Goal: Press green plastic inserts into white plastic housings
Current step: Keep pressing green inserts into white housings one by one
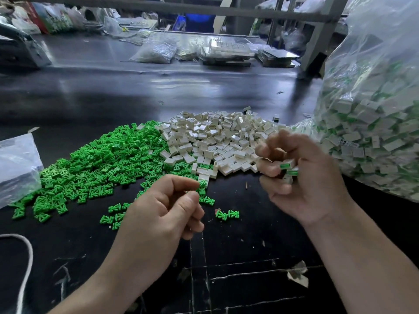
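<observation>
On the near edge of the scuffed black work surface (238, 250), the left hand (163, 209) hovers with its fingers curled and the thumb meeting the forefinger. Whether it pinches anything cannot be told. The right hand (310, 182), near it and slightly higher, grips a small cluster of fitted white housings (288, 167) between the thumb and curled fingers. Green faces show in their open ends.

A few loose green inserts (226, 214) lie between the two hands. A white cord (25, 257) curves along the near left edge.

Just beyond the left hand spreads a broad pile of bright green forked plastic inserts (102, 164). Touching it on the right, ahead of the right hand, is a heap of small white box-shaped plastic housings (215, 141), most showing one open face.

A small clear plastic bag (15, 164) lies at the left. A large clear plastic sack (374, 109), full of white-and-green pieces, stands at the right against the white heap.

Farther back lie more clear bags (156, 52), stacked flat trays (226, 52) and a grey metal frame post (319, 39).
</observation>
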### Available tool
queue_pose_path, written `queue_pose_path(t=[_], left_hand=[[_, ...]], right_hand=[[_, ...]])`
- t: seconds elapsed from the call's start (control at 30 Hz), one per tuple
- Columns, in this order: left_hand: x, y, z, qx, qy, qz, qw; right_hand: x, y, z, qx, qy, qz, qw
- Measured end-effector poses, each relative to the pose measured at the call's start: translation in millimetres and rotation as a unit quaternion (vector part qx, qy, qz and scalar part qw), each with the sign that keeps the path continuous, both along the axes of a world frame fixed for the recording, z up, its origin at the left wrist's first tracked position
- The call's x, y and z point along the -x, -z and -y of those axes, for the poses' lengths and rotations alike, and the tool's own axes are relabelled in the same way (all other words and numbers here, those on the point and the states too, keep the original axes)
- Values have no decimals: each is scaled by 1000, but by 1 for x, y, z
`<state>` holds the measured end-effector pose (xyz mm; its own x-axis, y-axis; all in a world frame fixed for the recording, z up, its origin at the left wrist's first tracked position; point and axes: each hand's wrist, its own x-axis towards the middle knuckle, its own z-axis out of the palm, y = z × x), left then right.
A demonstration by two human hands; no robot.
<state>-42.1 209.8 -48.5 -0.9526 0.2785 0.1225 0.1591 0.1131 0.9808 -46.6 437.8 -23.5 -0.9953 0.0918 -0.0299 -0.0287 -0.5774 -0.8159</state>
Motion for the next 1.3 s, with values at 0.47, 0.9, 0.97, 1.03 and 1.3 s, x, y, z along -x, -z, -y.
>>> queue_pose_path(t=[0.47, 0.9, 0.97, 1.03, 1.3], left_hand=[[5, 14, -12, 409, 139, -379, 818], [7, 17, -5, 336, 85, -280, 895], [9, 15, -3, 282, 41, -217, 933], [9, 13, -3, 217, 5, -163, 963], [9, 3, -4, -85, 19, 49, 995]], right_hand=[[14, 31, -24, -781, 108, 163, 593], [14, 34, -17, -667, 86, 111, 732], [8, 24, -7, -514, 31, 83, 853], [0, 19, 7, -374, -57, 64, 923], [-12, 9, 33, -173, -169, 74, 967]])
